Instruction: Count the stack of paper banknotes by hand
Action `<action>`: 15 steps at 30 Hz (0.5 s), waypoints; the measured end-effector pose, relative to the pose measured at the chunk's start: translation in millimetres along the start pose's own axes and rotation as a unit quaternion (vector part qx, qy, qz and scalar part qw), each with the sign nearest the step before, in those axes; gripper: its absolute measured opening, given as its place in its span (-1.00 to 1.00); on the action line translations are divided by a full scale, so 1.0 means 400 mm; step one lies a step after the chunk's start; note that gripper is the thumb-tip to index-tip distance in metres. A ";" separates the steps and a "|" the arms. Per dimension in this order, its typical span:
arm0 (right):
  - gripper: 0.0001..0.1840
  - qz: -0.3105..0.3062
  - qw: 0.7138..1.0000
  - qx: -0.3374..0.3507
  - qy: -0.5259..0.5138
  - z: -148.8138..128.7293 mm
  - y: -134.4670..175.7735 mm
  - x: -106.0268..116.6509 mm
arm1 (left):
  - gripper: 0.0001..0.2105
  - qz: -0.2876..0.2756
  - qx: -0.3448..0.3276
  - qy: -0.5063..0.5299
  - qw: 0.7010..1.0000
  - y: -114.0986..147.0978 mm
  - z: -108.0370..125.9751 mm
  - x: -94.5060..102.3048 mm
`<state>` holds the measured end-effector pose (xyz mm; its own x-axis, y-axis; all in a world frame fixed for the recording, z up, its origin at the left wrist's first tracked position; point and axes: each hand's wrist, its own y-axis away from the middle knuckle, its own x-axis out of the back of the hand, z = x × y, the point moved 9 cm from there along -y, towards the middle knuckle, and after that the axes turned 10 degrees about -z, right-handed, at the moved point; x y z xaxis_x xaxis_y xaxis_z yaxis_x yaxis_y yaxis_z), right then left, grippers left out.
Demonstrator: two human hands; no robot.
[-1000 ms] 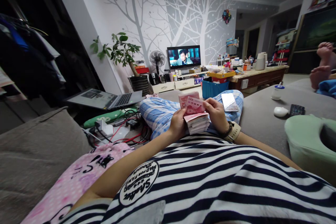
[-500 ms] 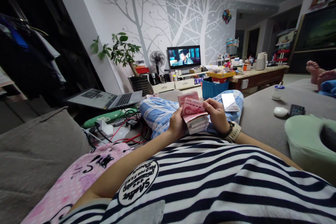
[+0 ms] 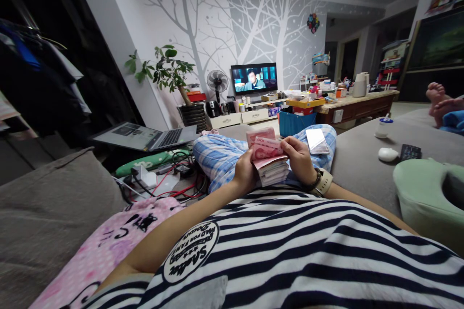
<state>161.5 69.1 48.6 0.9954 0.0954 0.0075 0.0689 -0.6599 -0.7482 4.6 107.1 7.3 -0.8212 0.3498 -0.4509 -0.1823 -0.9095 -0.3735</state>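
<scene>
Red 100-yuan banknote (image 3: 267, 148) has shifted slightly leftward — the right hand (image 3: 300, 155) pinches its edge. Left hand (image 3: 245, 170) keeps its grip closed on the banknote stack (image 3: 272, 174).

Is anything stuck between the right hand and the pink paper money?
Nothing visible: the bare right hand pinches the right end of the raised pink rectangular paper banknote directly. The bare left hand holds the thick pink-and-white paper stack from the other side.

Left fingers (image 3: 249, 155) and right fingers (image 3: 289, 145) grip a wad of pink banknotes (image 3: 268, 160).
</scene>
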 end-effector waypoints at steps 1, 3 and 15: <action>-0.58 0.001 1.000 -0.003 0.003 0.000 0.000 0.000 | -0.80 -0.005 0.002 0.002 1.000 0.002 0.001 -0.006; -0.57 0.003 1.000 -0.008 0.005 0.001 0.000 0.000 | -0.84 -0.009 0.004 -0.001 1.000 0.008 0.007 -0.014; -0.50 -0.036 0.999 -0.012 -0.018 0.012 0.003 -0.015 | -0.78 -0.016 0.024 0.026 0.999 0.006 -0.008 -0.013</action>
<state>155.3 71.3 44.7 0.9850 0.1687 0.0363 0.1414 -0.6688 -0.7298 10.2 103.7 6.1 -0.7856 0.3891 -0.4810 -0.2352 -0.9069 -0.3495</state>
